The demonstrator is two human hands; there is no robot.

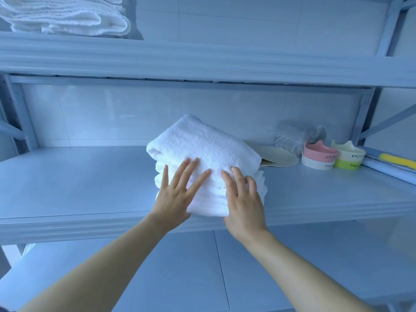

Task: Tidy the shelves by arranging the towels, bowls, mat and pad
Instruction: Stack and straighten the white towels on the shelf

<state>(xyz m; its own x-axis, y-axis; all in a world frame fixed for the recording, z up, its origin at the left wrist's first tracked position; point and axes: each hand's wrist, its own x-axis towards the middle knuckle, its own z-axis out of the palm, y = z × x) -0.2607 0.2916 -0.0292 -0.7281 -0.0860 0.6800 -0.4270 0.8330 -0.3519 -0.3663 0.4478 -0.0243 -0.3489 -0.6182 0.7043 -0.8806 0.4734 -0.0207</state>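
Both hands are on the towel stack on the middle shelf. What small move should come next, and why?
Probably slide the towel stack back from the shelf edge. Its front folds sit near that edge, the left hand and right hand lie flat against its front, and bare shelf shows to its left.

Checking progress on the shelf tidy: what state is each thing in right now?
Towel stack: folded, on middle shelf.
Left hand: open, flat on stack.
Right hand: open, on stack's front.
Pink bowl: upright.
Green bowl: upright beside it.
Upper towels: loosely piled.
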